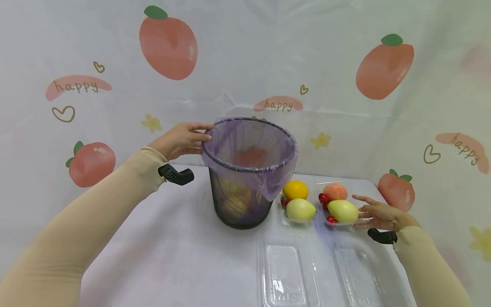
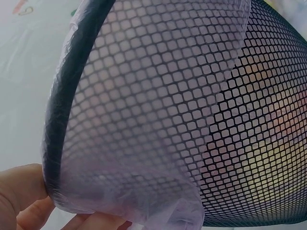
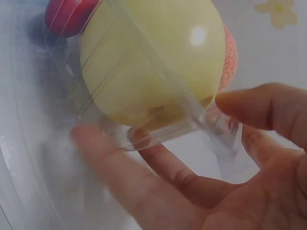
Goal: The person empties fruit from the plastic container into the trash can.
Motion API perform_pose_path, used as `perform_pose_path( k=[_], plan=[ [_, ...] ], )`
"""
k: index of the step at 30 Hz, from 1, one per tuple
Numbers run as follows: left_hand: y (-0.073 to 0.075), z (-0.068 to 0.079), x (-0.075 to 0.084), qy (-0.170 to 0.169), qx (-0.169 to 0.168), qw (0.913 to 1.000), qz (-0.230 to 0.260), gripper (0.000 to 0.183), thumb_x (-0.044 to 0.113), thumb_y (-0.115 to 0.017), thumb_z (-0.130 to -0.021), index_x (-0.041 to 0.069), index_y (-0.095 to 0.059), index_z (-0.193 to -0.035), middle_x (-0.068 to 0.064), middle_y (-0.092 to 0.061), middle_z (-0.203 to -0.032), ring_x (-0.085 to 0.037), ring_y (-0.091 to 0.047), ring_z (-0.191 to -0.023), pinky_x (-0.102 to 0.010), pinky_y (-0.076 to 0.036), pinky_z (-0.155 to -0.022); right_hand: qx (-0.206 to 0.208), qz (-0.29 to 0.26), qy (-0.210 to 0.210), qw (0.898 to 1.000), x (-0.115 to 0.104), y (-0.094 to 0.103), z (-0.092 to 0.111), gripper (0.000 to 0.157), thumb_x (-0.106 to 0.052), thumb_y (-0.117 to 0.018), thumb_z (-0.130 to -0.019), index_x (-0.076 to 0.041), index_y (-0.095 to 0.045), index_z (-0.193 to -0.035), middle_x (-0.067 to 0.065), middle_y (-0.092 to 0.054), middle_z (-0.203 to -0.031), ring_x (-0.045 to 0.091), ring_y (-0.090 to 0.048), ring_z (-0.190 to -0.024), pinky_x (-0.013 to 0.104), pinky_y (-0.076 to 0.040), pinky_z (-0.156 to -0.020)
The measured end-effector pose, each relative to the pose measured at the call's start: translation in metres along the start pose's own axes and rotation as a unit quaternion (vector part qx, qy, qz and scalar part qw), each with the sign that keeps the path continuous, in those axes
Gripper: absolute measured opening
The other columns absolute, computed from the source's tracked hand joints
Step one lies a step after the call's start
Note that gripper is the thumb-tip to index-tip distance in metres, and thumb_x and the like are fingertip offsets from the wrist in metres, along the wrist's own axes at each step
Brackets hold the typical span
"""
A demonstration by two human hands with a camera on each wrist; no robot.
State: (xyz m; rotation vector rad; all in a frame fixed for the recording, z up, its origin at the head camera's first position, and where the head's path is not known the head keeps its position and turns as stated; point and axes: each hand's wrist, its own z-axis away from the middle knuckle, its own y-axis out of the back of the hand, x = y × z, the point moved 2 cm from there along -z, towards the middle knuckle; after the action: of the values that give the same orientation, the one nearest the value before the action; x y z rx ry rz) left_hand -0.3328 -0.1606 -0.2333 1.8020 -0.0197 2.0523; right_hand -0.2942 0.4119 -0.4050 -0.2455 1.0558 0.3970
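Observation:
My left hand (image 1: 184, 138) grips the rim of a black mesh wastebasket (image 1: 230, 200) at its left side. A thin purple bag (image 1: 278, 183) lines the basket and folds out over the rim. In the left wrist view, fingers (image 2: 100, 221) lie against the outside, partly behind the bag. My right hand (image 1: 383, 215) is at the near right corner of a clear plastic box (image 1: 347, 224), its fingers spread around the edge. That box holds a pale yellow pear-like fruit (image 1: 343, 211), a peach (image 1: 335, 192) and small red fruits (image 1: 324, 198).
Another clear box (image 1: 285, 219) beside the basket holds an orange-yellow fruit (image 1: 296, 190), a pale yellow fruit (image 1: 301, 209) and a small red one (image 1: 284, 201). Two clear lids (image 1: 310, 273) (image 1: 377, 277) extend toward me. Yellow and reddish shapes show through the mesh. A fruit-printed cloth hangs behind.

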Motion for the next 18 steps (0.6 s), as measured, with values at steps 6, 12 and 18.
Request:
perform_pose_path(
  k=[6, 12, 18],
  plan=[
    [0.0004, 0.0006, 0.0003, -0.001, -0.001, 1.0, 0.001, 0.055, 0.015, -0.056, -0.099, 0.017, -0.036, -0.151, -0.012, -0.038, -0.15, -0.026, -0.05, -0.124, -0.021, -0.053, -0.08, -0.062, 0.004, 0.034, 0.998, 0.0008, 0.0028, 0.0007, 0.041, -0.012, -0.035, -0.106, -0.046, -0.043, -0.129, 0.016, -0.042, -0.129, 0.022, -0.06, -0.112, 0.053, -0.044, -0.102],
    [0.0006, 0.0009, 0.0007, 0.0, 0.003, 1.0, 0.001, 0.055, 0.015, -0.057, -0.099, 0.018, -0.037, -0.151, -0.011, -0.04, -0.148, -0.023, -0.052, -0.119, -0.021, -0.053, -0.08, -0.143, -0.047, 0.062, 0.987, -0.0001, 0.002, 0.0023, 0.051, -0.005, -0.026, -0.106, -0.046, -0.051, -0.123, 0.006, -0.053, -0.121, 0.023, -0.06, -0.114, 0.049, -0.044, -0.103],
    [-0.0003, 0.0002, 0.0001, -0.003, -0.003, 1.0, 0.009, 0.056, 0.014, -0.056, -0.099, 0.016, -0.036, -0.151, -0.012, -0.038, -0.15, -0.029, -0.048, -0.127, -0.021, -0.053, -0.08, -0.188, -0.063, 0.074, 0.977, 0.0009, 0.0022, 0.0024, 0.055, -0.004, -0.02, -0.107, -0.045, -0.051, -0.128, 0.007, -0.054, -0.124, 0.024, -0.059, -0.117, 0.049, -0.043, -0.104]
  ],
)
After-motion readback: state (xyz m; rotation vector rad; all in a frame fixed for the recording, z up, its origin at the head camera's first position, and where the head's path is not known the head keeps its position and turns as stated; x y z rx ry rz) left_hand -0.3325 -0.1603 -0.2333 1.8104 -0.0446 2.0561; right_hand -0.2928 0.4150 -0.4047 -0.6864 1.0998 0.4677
